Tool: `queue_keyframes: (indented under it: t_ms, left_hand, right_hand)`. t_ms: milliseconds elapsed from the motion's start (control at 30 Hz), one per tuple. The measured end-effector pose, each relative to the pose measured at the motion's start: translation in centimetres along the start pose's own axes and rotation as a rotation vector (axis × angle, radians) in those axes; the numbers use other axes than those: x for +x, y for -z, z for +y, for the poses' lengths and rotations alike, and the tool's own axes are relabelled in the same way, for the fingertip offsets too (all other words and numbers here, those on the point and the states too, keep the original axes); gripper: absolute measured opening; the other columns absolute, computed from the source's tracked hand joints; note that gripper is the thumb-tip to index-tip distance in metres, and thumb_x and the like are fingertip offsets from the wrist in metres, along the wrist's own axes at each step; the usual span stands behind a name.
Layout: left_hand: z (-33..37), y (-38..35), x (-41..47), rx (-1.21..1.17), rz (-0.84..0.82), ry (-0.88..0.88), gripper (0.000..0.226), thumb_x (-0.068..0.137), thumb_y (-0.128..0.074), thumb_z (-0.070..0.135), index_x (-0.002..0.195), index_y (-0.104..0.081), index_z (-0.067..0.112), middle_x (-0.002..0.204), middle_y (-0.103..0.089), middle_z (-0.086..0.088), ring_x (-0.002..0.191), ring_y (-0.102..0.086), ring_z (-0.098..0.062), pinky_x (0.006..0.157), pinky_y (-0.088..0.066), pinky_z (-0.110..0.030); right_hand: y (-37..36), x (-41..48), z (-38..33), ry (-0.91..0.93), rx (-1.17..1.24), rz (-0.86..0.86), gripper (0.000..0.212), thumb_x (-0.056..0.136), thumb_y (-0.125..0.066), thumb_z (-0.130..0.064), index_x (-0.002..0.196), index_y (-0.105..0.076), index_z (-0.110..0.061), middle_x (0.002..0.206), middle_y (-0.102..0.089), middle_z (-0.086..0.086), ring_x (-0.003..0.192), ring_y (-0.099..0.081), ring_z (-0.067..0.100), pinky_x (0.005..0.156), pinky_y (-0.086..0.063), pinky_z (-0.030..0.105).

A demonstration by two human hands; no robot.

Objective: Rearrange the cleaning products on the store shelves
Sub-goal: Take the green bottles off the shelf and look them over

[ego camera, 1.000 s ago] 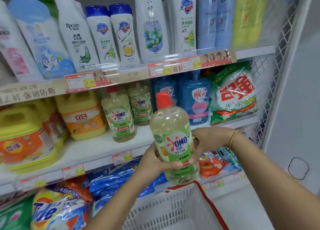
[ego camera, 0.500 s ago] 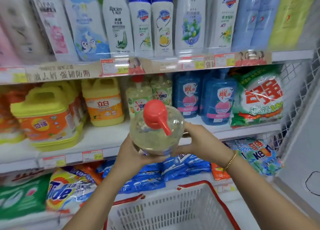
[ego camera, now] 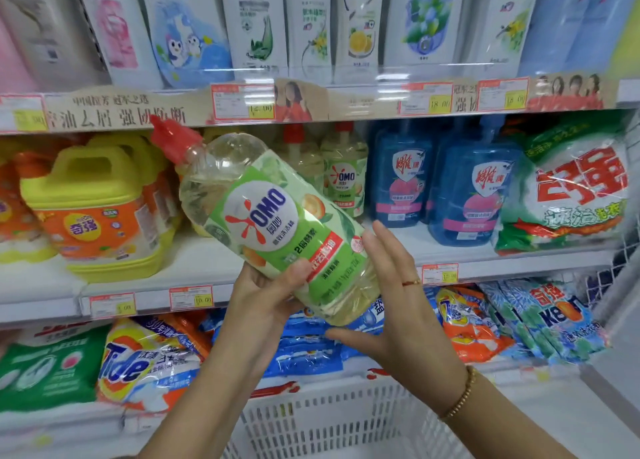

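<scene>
Shop fittings: a basket, price tags, a paper banner and a wire side panel.

Nearest, at bottom centre, stands a white plastic basket (ego camera: 332,420) with lattice walls and a red rim (ego camera: 277,389) along its far edge. Higher up and farther back, a beige paper banner (ego camera: 117,112) runs left to right, printed with dark Chinese characters and, toward the right, figures dressed in red (ego camera: 568,93). Red-bordered price tags with yellow patches are fixed over the banner: one near the middle (ego camera: 242,102) and two side by side farther right (ego camera: 426,97). A lower row of similar tags (ego camera: 191,297) sits left of centre, with another to the right (ego camera: 440,273). At the far right a white wire mesh panel (ego camera: 623,257) stands upright, with a plain pale wall (ego camera: 623,337) beside it.
</scene>
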State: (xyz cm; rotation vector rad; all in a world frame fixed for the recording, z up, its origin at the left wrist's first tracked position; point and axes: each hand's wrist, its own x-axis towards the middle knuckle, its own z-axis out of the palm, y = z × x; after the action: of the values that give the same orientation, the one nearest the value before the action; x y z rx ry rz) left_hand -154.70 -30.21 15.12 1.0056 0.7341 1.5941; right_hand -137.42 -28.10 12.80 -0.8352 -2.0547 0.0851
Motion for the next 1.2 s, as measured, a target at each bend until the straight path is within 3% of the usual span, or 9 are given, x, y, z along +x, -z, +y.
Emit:
queue_keyframes:
  t_ms: [233, 333, 433, 533, 700, 833, 933, 1067, 1200]
  left_hand:
    - [0.4, -0.2, 0.2, -0.132, -0.155, -0.050, 0.071, 0.046, -0.094, 0.038, 0.111, -0.068, 0.026, 0.112, -0.070, -0.002, 0.100, -0.068, -0.019, 0.078, -0.058, -0.038]
    - [1.3, -0.1, 0.7, -0.183, -0.212, -0.081, 0.094, 0.047, -0.094, 0.033, 0.131, -0.053, 0.024, 0.116, -0.068, -0.002, 0.105, -0.065, -0.019, 0.081, -0.055, -0.032]
    - [1.8, 0.9, 1.5, -0.229, -0.200, -0.094, 0.096, 0.042, -0.096, 0.031, 0.127, -0.055, 0.018, 0.113, -0.070, -0.001, 0.102, -0.067, -0.016, 0.083, -0.055, -0.029]
    - [1.6, 1.8, 1.7, -0.252, -0.243, -0.085, 0.072, 0.036, -0.097, 0.034, 0.103, -0.073, 0.020, 0.104, -0.073, 0.000, 0.098, -0.068, -0.015, 0.084, -0.056, -0.029]
    - [1.7, 2.1, 1.4, -0.335, -0.151, -0.008, 0.079, 0.036, -0.098, 0.030, 0.108, -0.068, 0.017, 0.104, -0.071, -0.004, 0.095, -0.068, -0.018, 0.078, -0.058, -0.036]
    - [1.7, 1.5, 1.7, -0.379, 0.020, -0.003, 0.103, 0.033, -0.098, 0.032, 0.125, -0.054, 0.015, 0.114, -0.069, -0.008, 0.102, -0.068, -0.021, 0.076, -0.058, -0.041]
    - [1.4, 1.0, 1.7, -0.345, 0.088, -0.005, 0.108, 0.033, -0.097, 0.037, 0.129, -0.053, 0.015, 0.121, -0.066, -0.011, 0.104, -0.068, -0.022, 0.072, -0.058, -0.039]
    - [0.7, 0.6, 1.5, -0.289, 0.141, 0.039, 0.116, 0.032, -0.097, 0.040, 0.135, -0.049, 0.017, 0.125, -0.064, -0.012, 0.106, -0.067, -0.025, 0.072, -0.058, -0.038]
    - [0.2, 0.5, 1.3, -0.268, 0.086, 0.079, 0.110, 0.038, -0.095, 0.042, 0.135, -0.049, 0.019, 0.125, -0.064, -0.011, 0.110, -0.065, -0.025, 0.073, -0.058, -0.037]
  right_hand:
    - [1.0, 1.3, -0.6, 0.022, 0.119, 0.162, 0.105, 0.053, -0.084, -0.035, 0.141, -0.030, -0.018, 0.136, -0.040, 0.004, 0.131, -0.033, -0.001, 0.102, -0.028, 0.006]
    - [1.6, 1.3, -1.9, -0.144, 0.645, 0.041, 0.105, 0.051, -0.086, -0.042, 0.140, -0.034, -0.023, 0.130, -0.052, -0.012, 0.122, -0.050, 0.006, 0.095, -0.041, 0.013]
    - [2.0, 1.6, -1.5, -0.263, 1.046, -0.125, 0.098, 0.054, -0.084, -0.053, 0.136, -0.041, -0.021, 0.129, -0.059, -0.005, 0.119, -0.057, 0.016, 0.089, -0.050, 0.024]
    - [2.0, 2.0, -0.9, -0.471, 1.298, -0.256, 0.094, 0.050, -0.086, -0.052, 0.131, -0.049, -0.023, 0.129, -0.060, 0.005, 0.115, -0.060, 0.028, 0.087, -0.054, 0.047]
    - [2.3, 2.3, -2.3, -0.571, 1.400, -0.326, 0.079, 0.054, -0.078, -0.066, 0.125, -0.058, -0.034, 0.127, -0.062, 0.009, 0.110, -0.062, 0.037, 0.083, -0.055, 0.044]
    - [1.7, 2.3, -3.3, -0.451, 1.017, -0.066, 0.075, 0.075, -0.073, -0.046, 0.139, -0.035, -0.047, 0.132, -0.057, -0.002, 0.116, -0.060, 0.015, 0.090, -0.054, 0.031]
    - [1.8, 2.2, -2.8, -0.077, 0.282, 0.097, 0.083, 0.075, -0.075, -0.033, 0.142, -0.028, -0.043, 0.147, -0.033, -0.007, 0.130, -0.038, -0.005, 0.101, -0.040, 0.014]
    - [0.6, 2.0, -0.8, 0.170, -0.179, 0.062, 0.087, 0.069, -0.079, -0.030, 0.142, -0.031, -0.033, 0.154, -0.009, 0.010, 0.144, -0.020, 0.026, 0.109, -0.030, 0.031]
    - [0.4, 1.8, 0.5, 0.233, -0.205, 0.135, 0.087, 0.066, -0.084, -0.021, 0.138, -0.036, -0.026, 0.144, -0.023, 0.010, 0.135, -0.033, 0.033, 0.110, -0.036, 0.039]
